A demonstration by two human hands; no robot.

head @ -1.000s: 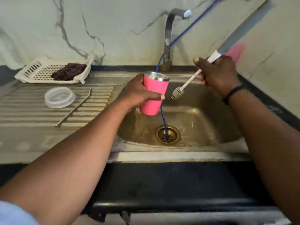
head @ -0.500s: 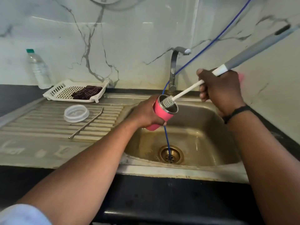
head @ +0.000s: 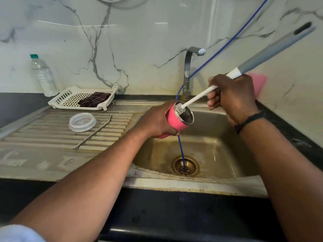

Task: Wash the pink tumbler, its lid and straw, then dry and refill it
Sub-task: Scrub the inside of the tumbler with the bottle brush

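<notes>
One pink tumbler [head: 172, 117]. One bottle brush [head: 201, 97]. One clear lid [head: 82, 121]. One metal straw [head: 93, 132]. One white basket [head: 70, 99], one dark cloth [head: 94, 101]. One water bottle [head: 43, 75]. One tap [head: 188, 70]. One blue hose [head: 218, 51]. Two hands: left [head: 157, 122], right [head: 232, 96].

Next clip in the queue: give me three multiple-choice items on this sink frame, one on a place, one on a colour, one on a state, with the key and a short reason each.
1. Where does the clear lid lie?
A. on the ribbed drainboard
B. in the sink basin
C. in the white basket

2. What colour is the tumbler outside?
A. blue
B. pink
C. green

3. Where is the brush head?
A. lying on the counter
B. under the tap
C. at the tumbler's open mouth

Key: 1 A, the lid sits on the ridges beside the metal straw. 2 B, pink shows past the left hand. 3 C, the right hand holds the brush with its bristles inside the steel rim.
</notes>
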